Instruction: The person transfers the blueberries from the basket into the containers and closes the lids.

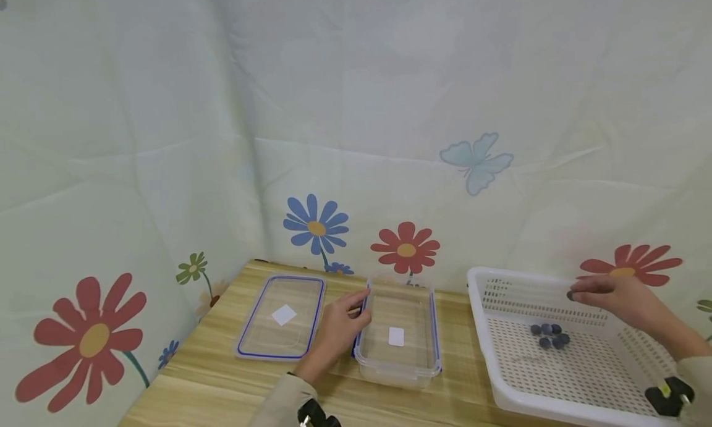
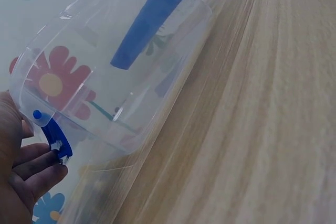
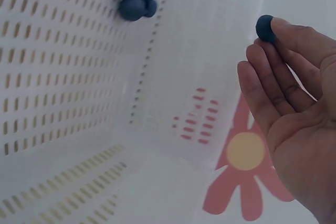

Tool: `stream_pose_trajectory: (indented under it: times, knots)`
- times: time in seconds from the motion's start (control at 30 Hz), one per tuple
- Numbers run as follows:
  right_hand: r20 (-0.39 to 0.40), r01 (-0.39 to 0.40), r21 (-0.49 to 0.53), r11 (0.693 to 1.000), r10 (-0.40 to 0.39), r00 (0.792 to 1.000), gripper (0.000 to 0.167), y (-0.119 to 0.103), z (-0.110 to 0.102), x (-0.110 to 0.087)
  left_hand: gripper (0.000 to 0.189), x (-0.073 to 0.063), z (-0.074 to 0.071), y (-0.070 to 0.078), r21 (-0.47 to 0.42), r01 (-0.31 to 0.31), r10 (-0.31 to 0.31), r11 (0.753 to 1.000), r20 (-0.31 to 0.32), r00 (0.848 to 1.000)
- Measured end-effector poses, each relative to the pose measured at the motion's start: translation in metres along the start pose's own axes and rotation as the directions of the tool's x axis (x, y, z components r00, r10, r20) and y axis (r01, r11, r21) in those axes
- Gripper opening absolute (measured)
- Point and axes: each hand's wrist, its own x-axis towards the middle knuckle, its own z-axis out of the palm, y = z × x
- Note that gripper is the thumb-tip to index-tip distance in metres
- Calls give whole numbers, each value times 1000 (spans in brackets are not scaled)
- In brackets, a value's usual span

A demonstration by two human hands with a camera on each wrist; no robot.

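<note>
My left hand [image 1: 339, 322] grips the left side of a clear plastic food container [image 1: 397, 377], with fingers curled by its blue latch [image 2: 56, 135]. The lidless container stands on the table; a blue latch [image 2: 147, 24] hangs down on another side. Over the far part of a white perforated basket [image 1: 481, 346], my right hand [image 1: 617, 294] pinches one blueberry [image 3: 265, 28] between thumb and forefinger, its other fingers loosely bent. Several more blueberries [image 1: 547, 330] lie clustered on the basket floor.
A clear lid [image 1: 261, 331] with a blue seal and a white label lies left of the container. The wooden table [image 1: 194, 390] meets a flower-printed cloth [image 1: 356, 167] along its back and left. The basket's raised rim stands at the right.
</note>
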Motion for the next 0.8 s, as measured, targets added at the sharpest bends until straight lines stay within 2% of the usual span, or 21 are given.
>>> stream_pose_trajectory:
  times: [0.23, 0.5, 0.8]
  knots:
    - [-54, -20, 17, 1000, 21, 998, 35, -27, -13, -1, 43, 1, 0, -1, -2, 1, -1, 1000, 3, 1000]
    - [-87, -2, 49, 999, 6, 996, 43, -59, -21, -1, 43, 0, 0, -1, -4, -26, 26, 1000, 4, 1000]
    - [-108, -21, 141, 990, 36, 994, 50, -102, -23, -10, 42, 0, 0, -2, -17, -17, 17, 1000, 5, 1000]
